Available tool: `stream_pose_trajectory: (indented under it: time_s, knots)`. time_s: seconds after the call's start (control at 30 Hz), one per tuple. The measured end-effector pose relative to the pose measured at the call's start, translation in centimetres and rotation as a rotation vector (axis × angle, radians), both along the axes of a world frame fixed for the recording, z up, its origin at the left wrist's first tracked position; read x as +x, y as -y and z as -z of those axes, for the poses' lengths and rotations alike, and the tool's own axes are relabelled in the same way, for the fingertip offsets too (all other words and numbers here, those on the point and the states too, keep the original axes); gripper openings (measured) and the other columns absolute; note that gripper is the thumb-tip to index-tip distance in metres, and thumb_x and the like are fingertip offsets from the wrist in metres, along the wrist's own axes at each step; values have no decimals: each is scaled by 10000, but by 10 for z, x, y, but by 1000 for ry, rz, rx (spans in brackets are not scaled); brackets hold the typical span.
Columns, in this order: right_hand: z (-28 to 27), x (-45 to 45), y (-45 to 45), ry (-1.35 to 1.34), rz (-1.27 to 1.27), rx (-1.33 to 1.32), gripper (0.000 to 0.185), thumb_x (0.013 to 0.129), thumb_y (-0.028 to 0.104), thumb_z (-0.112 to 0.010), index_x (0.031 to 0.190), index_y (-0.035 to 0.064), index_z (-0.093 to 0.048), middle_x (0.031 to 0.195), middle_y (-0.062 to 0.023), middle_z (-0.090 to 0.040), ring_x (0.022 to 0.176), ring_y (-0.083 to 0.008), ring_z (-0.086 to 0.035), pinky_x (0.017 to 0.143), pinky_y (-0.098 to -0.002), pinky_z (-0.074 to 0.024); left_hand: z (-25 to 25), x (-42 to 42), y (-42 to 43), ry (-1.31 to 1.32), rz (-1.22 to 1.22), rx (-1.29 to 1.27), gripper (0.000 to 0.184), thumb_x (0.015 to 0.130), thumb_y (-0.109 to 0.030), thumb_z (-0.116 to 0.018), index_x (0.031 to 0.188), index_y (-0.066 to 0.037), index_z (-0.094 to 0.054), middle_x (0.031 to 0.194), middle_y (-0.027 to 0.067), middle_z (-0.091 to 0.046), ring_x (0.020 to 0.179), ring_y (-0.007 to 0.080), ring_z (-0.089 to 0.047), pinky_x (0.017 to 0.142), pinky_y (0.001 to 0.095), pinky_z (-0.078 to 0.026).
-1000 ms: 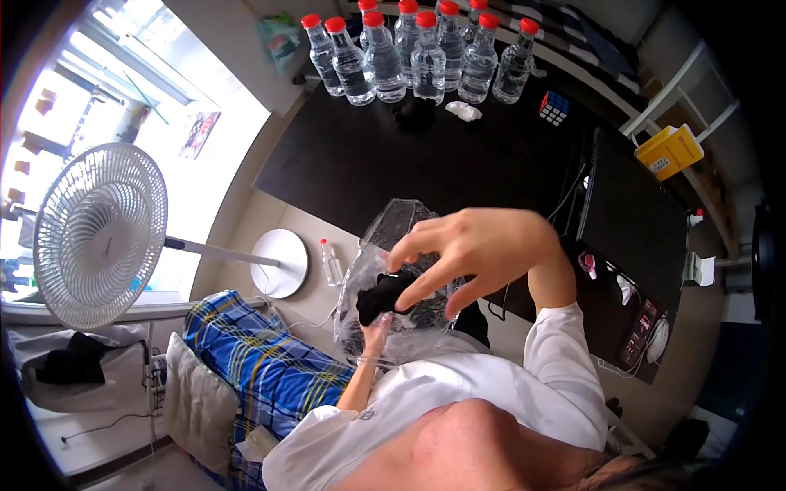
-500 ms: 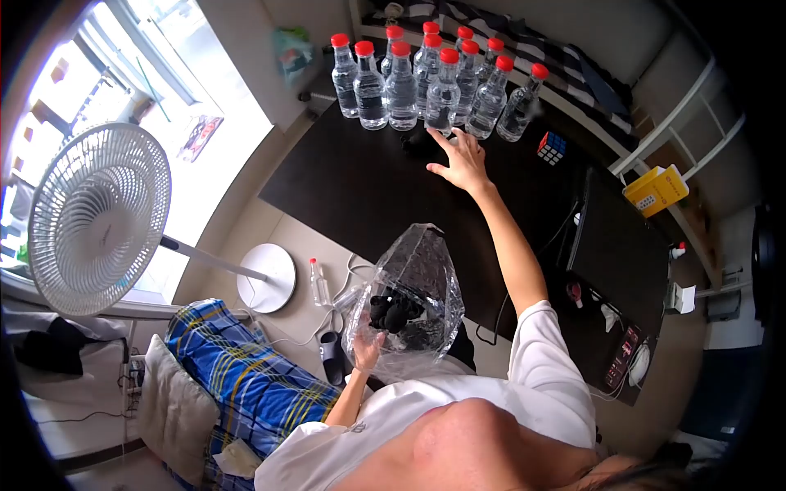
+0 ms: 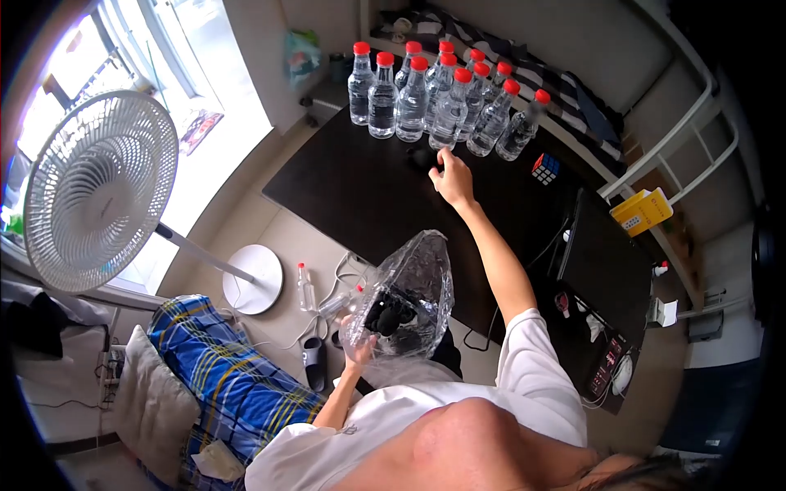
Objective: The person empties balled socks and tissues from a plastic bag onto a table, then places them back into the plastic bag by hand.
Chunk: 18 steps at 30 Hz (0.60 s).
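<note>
1 left hand [image 3: 359, 350]: thumb and fingers apart, with the film of 1 clear plastic bag [image 3: 426, 282] held between them at its lower left side. Black items [image 3: 391, 315]: inside the bag, just right of the grip. 1 dark item [image 3: 422, 158]: on the black table [image 3: 327, 180], just left of the right fingertips. 1 right hand [image 3: 448, 173]: fingers bent, reaching below red-capped bottles [image 3: 412, 106]; cannot tell whether it pinches anything. 1 puzzle cube [image 3: 545, 169]: right of that hand, apart.

bright window [image 3: 176, 41] at left, grey wall [image 3: 585, 49], pale tiled floor [image 3: 286, 233], dark table [image 3: 344, 180].
</note>
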State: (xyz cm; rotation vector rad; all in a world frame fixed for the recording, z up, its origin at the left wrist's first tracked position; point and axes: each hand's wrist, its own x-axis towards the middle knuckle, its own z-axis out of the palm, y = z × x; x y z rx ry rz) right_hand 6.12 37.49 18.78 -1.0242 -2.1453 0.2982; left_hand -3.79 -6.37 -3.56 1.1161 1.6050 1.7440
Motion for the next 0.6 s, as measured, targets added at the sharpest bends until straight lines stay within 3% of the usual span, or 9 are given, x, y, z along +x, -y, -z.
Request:
stream_pose_trajectory:
  time_s: [0.03, 0.13, 0.17, 0.23, 0.27, 0.33, 0.4, 0.53, 0.6]
  knots:
    - [3, 2, 1, -69, -23, -41, 241, 805, 146, -711, 880, 64, -497, 760, -172, -615, 730, -403, -622, 620, -488, -473, -21, 5, 1, 134, 0, -27, 919, 827, -443, -825, 1502, -18, -368, 1412, 111, -468, 1336, 239, -451, 1124, 443, -347]
    - [7, 14, -12, -426, -45, -58, 143, 815, 99, -645, 896, 56, -535, 693, -82, -574, 616, -238, -602, 577, -406, -471, -38, 5, -1, 221, -3, -55, 926, 818, -473, -829, 1493, -26, -380, 1401, 106, -475, 1325, 237, -458, 1114, 443, -360]
    - [-9, 22, -8, -782, -147, -485, 87, 842, 92, -603, 896, 54, -546, 713, -33, -546, 616, -156, -569, 557, -335, -459, -38, 6, -2, 228, -5, -46, 902, 818, -472, -827, 1478, -31, -399, 1398, 104, -475, 1322, 238, -459, 1108, 441, -365]
    - [-80, 43, 35, -1096, -492, -819, 46, 882, 81, -565, 885, 54, -528, 766, -51, -544, 607, -132, -560, 533, -279, -449, -46, 11, -3, 246, -10, -41, 878, 819, -472, -826, 1463, -37, -417, 1395, 102, -475, 1318, 238, -460, 1102, 439, -370]
    - [-103, 55, 46, -1139, -750, -897, 46, 878, 59, -572, 892, 63, -528, 785, -40, -551, 615, -138, -569, 546, -292, -456, -56, 12, -6, 299, -18, -23, 784, 804, -366, -807, 1397, -39, -411, 1172, 44, -491, 1075, 166, -479, 912, 350, -407]
    - [-165, 81, 84, -693, -590, -850, 110, 808, 5, -572, 894, 61, -531, 801, -22, -553, 650, -134, -566, 611, -293, -465, -60, 14, -9, 352, -11, -6, 697, 790, -260, -788, 1331, -42, -405, 950, -13, -507, 832, 94, -497, 722, 260, -444]
    - [-178, 94, 110, -401, -712, -369, 184, 730, 8, -599, 902, 47, -546, 805, -21, -571, 679, -116, -562, 660, -279, -465, -53, 12, -11, 242, -36, -18, 683, 786, -239, -775, 1328, -39, -410, 980, 8, -530, 843, 105, -513, 741, 267, -454]
    - [-210, 82, 179, 63, -809, -408, 388, 756, 176, -765, 1109, 71, -641, 901, -86, -685, 683, -167, -643, 622, -286, -520, -43, 10, -17, 42, -119, 48, 697, 765, -351, -801, 1277, -18, -466, 1047, 60, -586, 927, 182, -562, 848, 328, -471]
    - [-207, 67, 196, 140, -807, -195, 428, 801, 228, -798, 1175, 97, -637, 870, -88, -663, 679, -241, -673, 600, -322, -545, -39, 9, -13, 53, -95, 26, 712, 778, -380, -797, 1295, -7, -482, 1124, 89, -591, 1022, 210, -565, 925, 347, -452]
